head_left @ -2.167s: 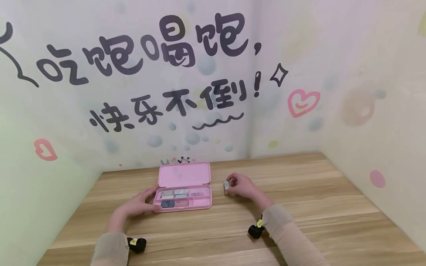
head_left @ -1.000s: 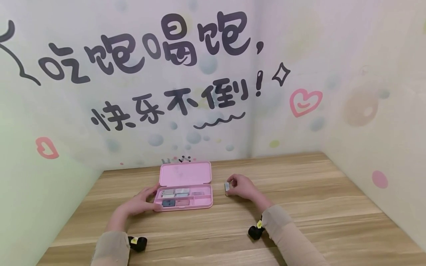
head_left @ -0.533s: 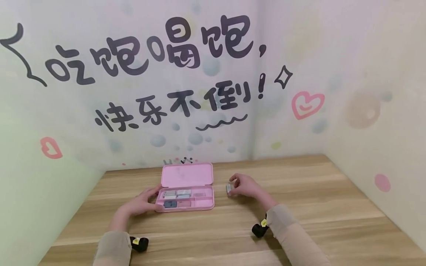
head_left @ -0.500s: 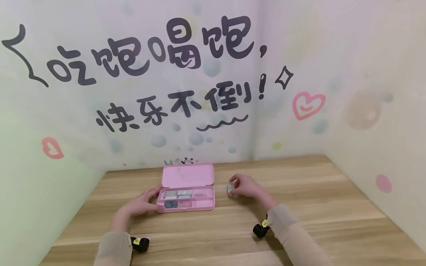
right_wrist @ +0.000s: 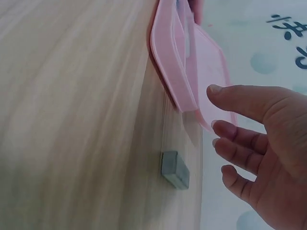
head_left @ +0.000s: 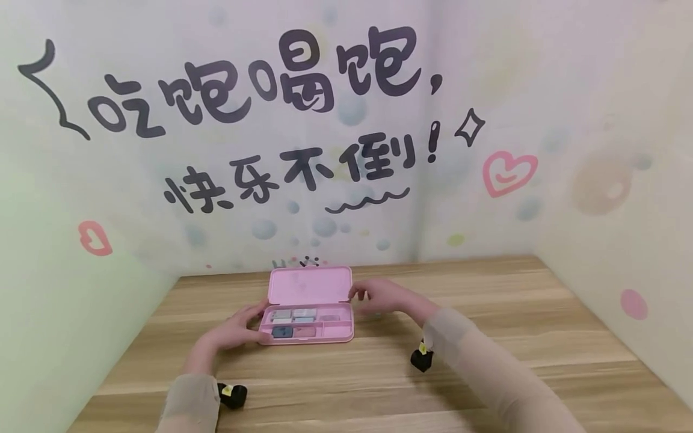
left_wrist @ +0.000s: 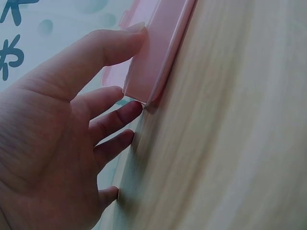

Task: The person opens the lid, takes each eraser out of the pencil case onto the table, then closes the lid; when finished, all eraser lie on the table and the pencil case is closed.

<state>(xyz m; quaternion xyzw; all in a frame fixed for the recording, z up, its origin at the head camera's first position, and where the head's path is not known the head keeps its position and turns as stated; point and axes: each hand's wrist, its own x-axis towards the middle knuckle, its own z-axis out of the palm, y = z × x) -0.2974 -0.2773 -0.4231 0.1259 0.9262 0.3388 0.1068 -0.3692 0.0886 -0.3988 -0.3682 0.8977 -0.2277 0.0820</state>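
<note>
A pink pencil case (head_left: pixel 308 340) lies with its lid raised on the table, several small eraser-like blocks in its compartments, among them a dark blue block (head_left: pixel 282 332) and a pink block (head_left: pixel 305 332). My left hand (head_left: pixel 230 332) holds the case's left end, thumb at the front and fingers around the side and back. My right hand (head_left: pixel 381 296) hovers by the case's right end, loosely curled, with nothing in its fingers. In the right wrist view, a small grey-green block (right_wrist: pixel 175 170) sits on the table below that hand; the hand mostly hides it in the head view.
The wooden table (head_left: pixel 346 391) meets a printed wall (head_left: pixel 216 180) just behind the raised lid (head_left: pixel 310 285). Side walls close in the table at left and right. Each wrist carries a black camera, such as the one at the right wrist (head_left: pixel 421 358).
My right hand has let go of the grey-green block, leaving it on the table, and has moved left toward the case. My left hand stays at the case's left end.
</note>
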